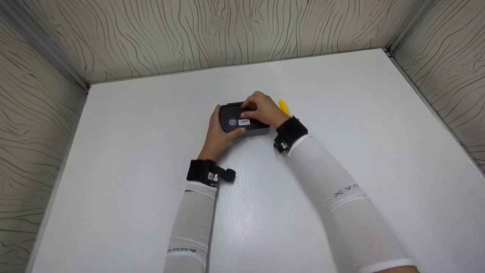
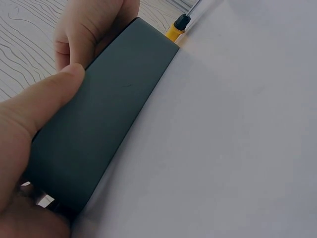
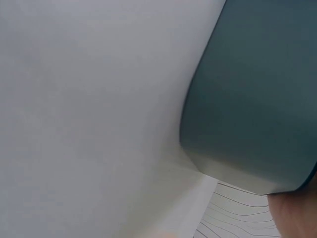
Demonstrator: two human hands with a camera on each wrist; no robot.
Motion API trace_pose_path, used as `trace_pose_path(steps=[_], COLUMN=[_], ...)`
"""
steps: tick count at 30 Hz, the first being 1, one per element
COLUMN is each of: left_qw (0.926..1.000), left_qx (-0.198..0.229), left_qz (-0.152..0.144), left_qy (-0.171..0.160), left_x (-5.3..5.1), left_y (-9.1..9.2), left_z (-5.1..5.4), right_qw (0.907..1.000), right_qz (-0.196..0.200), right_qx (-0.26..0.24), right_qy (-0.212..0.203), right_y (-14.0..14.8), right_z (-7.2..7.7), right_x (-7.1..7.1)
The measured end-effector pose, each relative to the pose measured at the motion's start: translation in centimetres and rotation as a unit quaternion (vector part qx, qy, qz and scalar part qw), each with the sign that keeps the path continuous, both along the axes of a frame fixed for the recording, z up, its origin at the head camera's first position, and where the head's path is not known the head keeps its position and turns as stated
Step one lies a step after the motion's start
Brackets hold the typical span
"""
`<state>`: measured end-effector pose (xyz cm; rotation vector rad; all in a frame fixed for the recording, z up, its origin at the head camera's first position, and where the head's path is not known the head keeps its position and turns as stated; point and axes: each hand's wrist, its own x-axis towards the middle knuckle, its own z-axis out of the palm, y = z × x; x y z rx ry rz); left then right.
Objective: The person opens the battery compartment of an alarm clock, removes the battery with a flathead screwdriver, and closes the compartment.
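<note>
A box-shaped device (image 1: 230, 113) lies on the table with a black face up, carrying a white barcode label and a round sticker. Its smooth grey side (image 2: 104, 114) fills much of the left wrist view. My left hand (image 1: 216, 134) grips the device's left end, the thumb along the near edge. Over the right part of the black face, my right hand (image 1: 263, 109) bends its fingers, thumb and index tips close to the surface. Whether they pinch something small is hidden. A yellow-handled screwdriver (image 1: 284, 107) lies just beyond my right wrist; its metal shaft shows in the left wrist view.
The white tabletop (image 1: 144, 151) spreads around the device. Wood-grain panels (image 1: 212, 34) stand at the back and on both sides. Black camera straps (image 1: 199, 170) wrap both wrists above white sleeves.
</note>
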<state>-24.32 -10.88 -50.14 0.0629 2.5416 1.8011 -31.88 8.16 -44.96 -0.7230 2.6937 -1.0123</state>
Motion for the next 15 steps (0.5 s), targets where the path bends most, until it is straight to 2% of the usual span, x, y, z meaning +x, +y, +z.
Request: trace_pose_path(steps=[15], left_qw=[1.0000], left_qx=[-0.008], left_qz=[-0.002], left_qy=[0.001], left_x=[0.07], left_y=[-0.10], left_z=[-0.04], right_qw=[1.0000], right_qz=[0.001], right_qx=[0.000], right_qy=[0.000], right_y=[-0.03], right_z=[-0.11], right_x=[0.01])
